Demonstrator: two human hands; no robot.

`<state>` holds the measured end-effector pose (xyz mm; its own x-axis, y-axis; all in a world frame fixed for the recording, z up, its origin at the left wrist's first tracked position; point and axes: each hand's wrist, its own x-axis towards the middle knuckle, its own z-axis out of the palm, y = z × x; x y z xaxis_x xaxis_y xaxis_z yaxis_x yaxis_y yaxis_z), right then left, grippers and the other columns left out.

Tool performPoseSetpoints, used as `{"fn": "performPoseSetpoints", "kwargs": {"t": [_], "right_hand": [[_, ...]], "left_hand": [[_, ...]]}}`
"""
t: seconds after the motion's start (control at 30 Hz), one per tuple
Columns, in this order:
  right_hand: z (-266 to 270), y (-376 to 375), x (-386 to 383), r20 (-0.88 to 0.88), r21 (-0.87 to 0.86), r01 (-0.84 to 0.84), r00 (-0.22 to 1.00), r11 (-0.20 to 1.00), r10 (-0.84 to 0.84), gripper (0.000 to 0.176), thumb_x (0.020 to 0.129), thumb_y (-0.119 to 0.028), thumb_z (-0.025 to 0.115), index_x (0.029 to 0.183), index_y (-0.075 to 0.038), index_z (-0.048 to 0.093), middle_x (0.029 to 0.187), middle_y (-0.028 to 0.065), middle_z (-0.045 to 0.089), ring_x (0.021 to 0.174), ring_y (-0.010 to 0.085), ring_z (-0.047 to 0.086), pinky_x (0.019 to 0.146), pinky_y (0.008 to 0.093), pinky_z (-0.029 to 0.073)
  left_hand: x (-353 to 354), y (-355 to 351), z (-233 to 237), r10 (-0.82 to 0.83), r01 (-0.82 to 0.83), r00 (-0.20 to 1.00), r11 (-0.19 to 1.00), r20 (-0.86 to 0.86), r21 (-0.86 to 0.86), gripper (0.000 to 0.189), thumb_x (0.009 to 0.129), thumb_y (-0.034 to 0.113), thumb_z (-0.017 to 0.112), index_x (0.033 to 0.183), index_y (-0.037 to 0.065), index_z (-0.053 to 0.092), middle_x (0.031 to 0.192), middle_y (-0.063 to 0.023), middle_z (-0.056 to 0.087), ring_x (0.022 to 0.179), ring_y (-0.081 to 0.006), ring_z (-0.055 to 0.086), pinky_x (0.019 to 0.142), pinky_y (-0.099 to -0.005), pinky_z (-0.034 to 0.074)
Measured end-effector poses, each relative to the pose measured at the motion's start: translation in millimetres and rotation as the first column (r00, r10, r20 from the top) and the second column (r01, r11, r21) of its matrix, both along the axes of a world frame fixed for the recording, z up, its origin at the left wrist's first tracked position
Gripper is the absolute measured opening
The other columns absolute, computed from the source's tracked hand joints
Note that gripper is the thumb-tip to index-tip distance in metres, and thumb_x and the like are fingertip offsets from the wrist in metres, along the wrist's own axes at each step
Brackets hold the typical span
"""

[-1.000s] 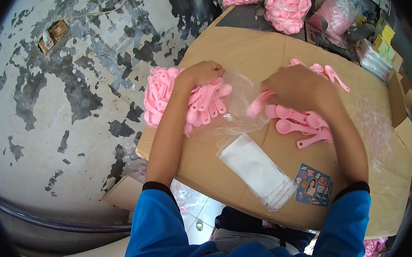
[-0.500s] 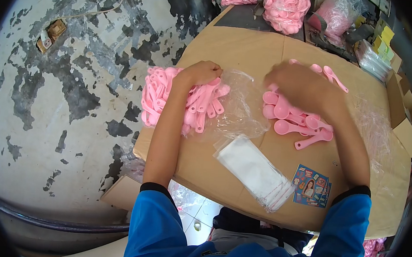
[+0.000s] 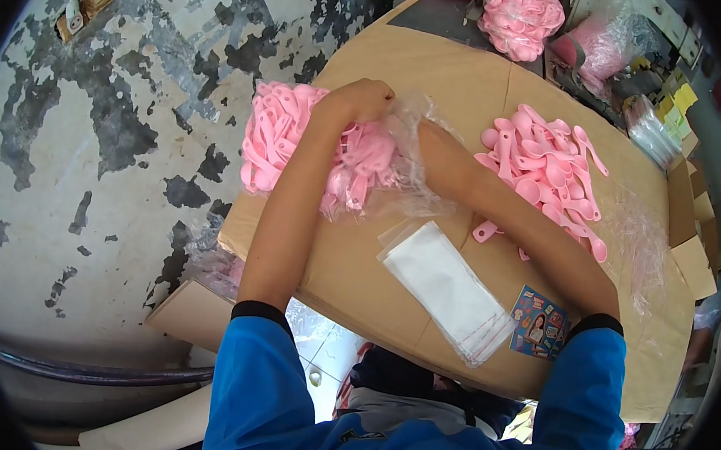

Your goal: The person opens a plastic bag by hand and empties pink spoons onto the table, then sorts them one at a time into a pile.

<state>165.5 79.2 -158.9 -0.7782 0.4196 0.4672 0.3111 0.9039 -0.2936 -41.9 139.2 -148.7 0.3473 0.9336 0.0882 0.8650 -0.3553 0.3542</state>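
A clear plastic bag full of pink plastic spoons lies at the left of the table. At the bag's upper edge, my left hand is closed with its fingers pinched on the plastic. My right hand reaches through the bag's mouth and shows blurred through the film, among the spoons. Its fingers are hidden there. Right of the bag, a loose pile of pink spoons spreads on the brown paper, partly behind my right forearm.
White clear-fronted packets lie stacked near the front edge, beside printed cards. Crumpled film lies at the right, near a cardboard box. At the back sits a round bundle of pink spoons. A peeling wall borders the left.
My right hand has moved left from the loose pile into the bag. The loose pile now shows more spoons. My left hand stays at the bag's edge, and the camera view has shifted slightly.
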Motion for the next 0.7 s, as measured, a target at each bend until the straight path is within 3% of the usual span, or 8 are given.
{"fn": "performPoseSetpoints", "kwargs": {"t": [0.03,0.13,0.23,0.33,0.43,0.53,0.7], "right_hand": [[-2.9,7.1,2.5,0.041,-0.01,-0.004,0.999,1.0,0.005,0.042,0.072,-0.003,0.061,0.111,0.008,0.051,0.109,0.0267,0.057,0.102,0.0396,0.056,0.092,0.0454,0.044],[-32.6,13.9,10.5,0.01,0.258,0.112,0.993,0.96,-0.118,0.036,0.072,-0.002,0.06,0.106,0.006,0.056,0.101,0.0249,0.06,0.097,0.0384,0.059,0.085,0.0449,0.049],[9.4,2.3,13.4,0.357,-0.003,0.236,0.908,0.972,-0.219,0.026,0.072,-0.004,0.062,0.097,0.006,0.064,0.092,0.0246,0.063,0.088,0.0372,0.063,0.075,0.0433,0.052],[24.7,2.5,19.7,0.432,-0.046,0.127,0.897,0.991,-0.095,0.015,0.074,-0.007,0.063,0.085,0.003,0.068,0.089,0.0242,0.064,0.081,0.0368,0.066,0.07,0.0423,0.054],[48.3,-4.2,27.6,0.441,-0.208,0.16,0.896,0.965,-0.053,0.014,0.075,-0.006,0.062,0.079,0.007,0.065,0.085,0.0272,0.063,0.077,0.0414,0.065,0.068,0.0459,0.052],[50.8,-1.9,33.0,0.366,-0.175,0.104,0.93,0.979,-0.033,0.017,0.077,-0.009,0.064,0.087,0.004,0.067,0.088,0.025,0.064,0.081,0.04,0.065,0.071,0.0459,0.052],[81.4,-9.7,50.8,0.428,-0.161,0.12,0.903,0.98,-0.04,0.026,0.079,-0.015,0.069,0.101,-0.002,0.066,0.093,0.0186,0.065,0.089,0.0345,0.065,0.074,0.0444,0.051]], "left_hand": [[4.9,-1.6,5.1,0.046,-0.047,0.998,0.998,-0.034,-0.044,0.031,0.085,0.018,0.055,0.108,0.0,0.065,0.106,-0.0203,0.067,0.097,-0.0334,0.064,0.085,-0.0386,0.048],[9.7,-5.7,17.5,0.073,-0.084,0.993,0.99,-0.097,-0.116,0.033,0.085,0.018,0.053,0.11,0.0,0.065,0.109,-0.0191,0.067,0.099,-0.0313,0.064,0.086,-0.0364,0.048],[12.9,-8.4,18.3,0.06,-0.075,0.993,0.985,-0.101,-0.153,0.032,0.085,0.018,0.053,0.109,-0.001,0.065,0.109,-0.019,0.067,0.099,-0.0312,0.064,0.087,-0.0363,0.048],[4.7,-0.3,10.4,0.03,-0.041,0.996,0.989,-0.081,-0.139,0.033,0.084,0.018,0.055,0.109,-0.001,0.065,0.108,-0.0198,0.067,0.098,-0.0316,0.064,0.087,-0.0371,0.048],[-4.2,3.0,0.1,-0.051,0.051,0.999,0.998,0.007,-0.046,0.034,0.083,0.025,0.059,0.105,0.0,0.066,0.102,-0.0207,0.068,0.093,-0.034,0.065,0.083,-0.038,0.049],[-3.6,-4.7,9.8,-0.132,0.132,0.991,0.991,0.013,-0.029,0.037,0.082,0.028,0.061,0.104,0.0,0.067,0.101,-0.021,0.068,0.093,-0.0341,0.066,0.083,-0.0377,0.05],[5.0,-14.3,18.1,-0.123,0.124,0.992,0.991,0.024,-0.042,0.039,0.081,0.029,0.064,0.109,0.002,0.066,0.106,-0.0195,0.068,0.097,-0.0316,0.065,0.086,-0.0362,0.049]]}}
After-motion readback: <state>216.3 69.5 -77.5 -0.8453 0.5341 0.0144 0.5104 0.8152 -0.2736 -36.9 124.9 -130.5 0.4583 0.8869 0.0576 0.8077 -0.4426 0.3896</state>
